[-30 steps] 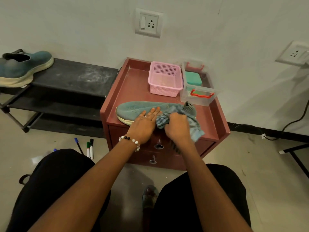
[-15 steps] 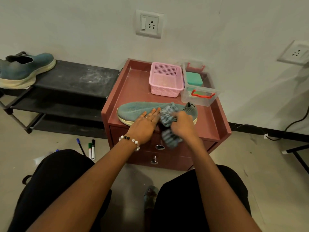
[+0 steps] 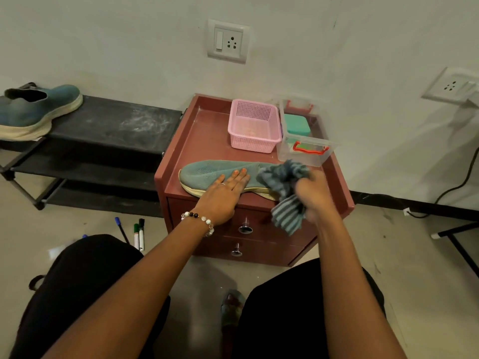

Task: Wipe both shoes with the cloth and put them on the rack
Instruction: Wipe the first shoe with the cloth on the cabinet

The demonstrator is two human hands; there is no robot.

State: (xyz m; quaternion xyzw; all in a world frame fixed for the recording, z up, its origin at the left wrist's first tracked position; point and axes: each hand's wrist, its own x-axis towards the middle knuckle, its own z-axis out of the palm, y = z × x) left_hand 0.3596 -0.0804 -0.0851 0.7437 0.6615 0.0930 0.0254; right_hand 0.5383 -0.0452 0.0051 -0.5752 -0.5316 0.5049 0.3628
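Two shoes were on record, listed with their supports from largest to smallest.

Rack (image 3: 114, 125): black, tiered, at nine o'clock from the cabinet, its top shelf bare near the cabinet side.

Cabinet worktop (image 3: 204, 141): red-brown, rimmed, straight ahead at twelve o'clock from the seated person.

Dark blue shoe (image 3: 36, 112): already on the rack's far end, at ten o'clock.

Pale green shoe (image 3: 207, 172): on the worktop's near edge, long axis running nine to three o'clock, toe toward the rack.

Striped cloth (image 3: 285, 187): bunched over the shoe's heel end at three o'clock, one tail hanging over the cabinet front.

Left hand (image 3: 225, 193): flat, fingers straight, pressing the shoe's middle; the nearer hand to the toe and to the rack.

Right hand (image 3: 315, 190): fingers curled round the cloth, at the heel end; blurred.

Change against half a second before: the right hand and cloth had travelled from the shoe's middle toward the heel, away from the left hand, which had stayed put. Wiping judged unfinished; the lift to the rack would go toward nine o'clock.
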